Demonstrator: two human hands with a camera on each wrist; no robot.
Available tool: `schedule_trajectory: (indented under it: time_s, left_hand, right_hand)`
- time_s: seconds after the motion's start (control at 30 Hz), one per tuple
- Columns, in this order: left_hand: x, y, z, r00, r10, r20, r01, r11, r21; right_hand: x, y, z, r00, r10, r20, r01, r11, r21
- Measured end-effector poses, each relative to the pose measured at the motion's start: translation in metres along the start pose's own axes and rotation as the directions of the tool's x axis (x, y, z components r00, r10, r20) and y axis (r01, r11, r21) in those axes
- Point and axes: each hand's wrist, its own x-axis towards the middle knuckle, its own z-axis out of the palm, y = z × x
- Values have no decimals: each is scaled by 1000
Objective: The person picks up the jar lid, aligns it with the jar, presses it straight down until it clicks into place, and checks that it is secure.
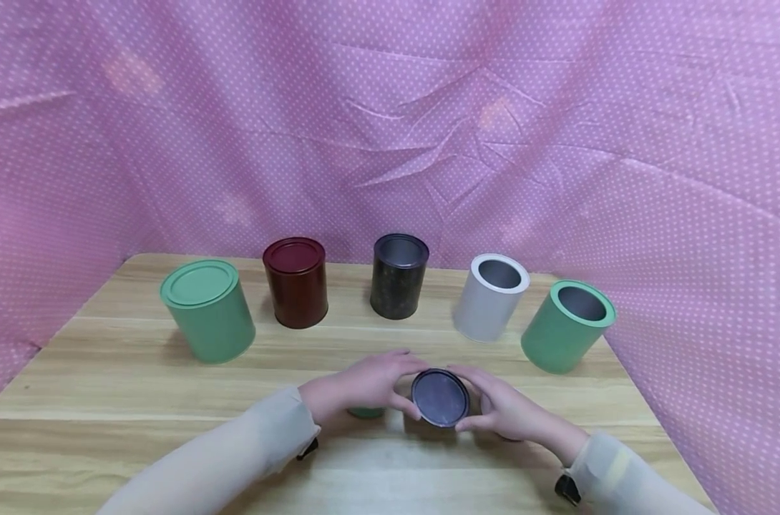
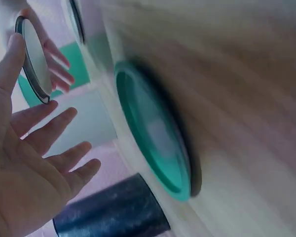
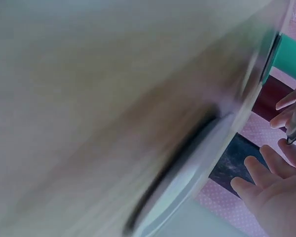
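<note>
Item: dark lid, pinched at its rim between left hand and right hand, just above the table. Beyond the grip: 1 open black tin. Advice: keep lid level, fingertips opposed, lower squarely.

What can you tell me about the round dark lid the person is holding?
The dark lid is a flat round disc that looks like metal, with a thin raised rim and a dull, purplish-grey face. It is tilted up, face toward the head camera, just above the wooden table. The left hand and the right hand grip its edge from either side with curled fingers. It is in front of the open black can.
</note>
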Motion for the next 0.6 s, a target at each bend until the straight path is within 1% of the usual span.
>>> schedule_trajectory:
  time_s: [0.13,0.23,0.33,0.4,0.47,0.6]
  left_hand:
    - [-2,-9,-8,1000,0,-7,-1,997,-78]
    - [-2,-13,-16,1000,-5,-19,2,992,-127]
    - [-2,-17,-25,999,-25,-36,18,986,-163]
    - [-3,-18,-30,998,-41,-46,32,983,-178]
    - [-3,-21,-34,997,-36,-63,24,983,-181]
    - [-5,-27,-43,995,-6,-97,-11,985,-169]
  right_hand:
    - [9,-2,-2,1000,26,-10,-26,1000,9]
    - [17,-3,-5,999,45,-24,-44,998,42]
    - [26,-5,-7,998,47,-45,-44,996,77]
    - [32,-5,-8,997,43,-61,-38,995,89]
    - [37,-6,-8,997,28,-77,-21,996,89]
    - [48,-8,-11,995,4,-100,3,997,74]
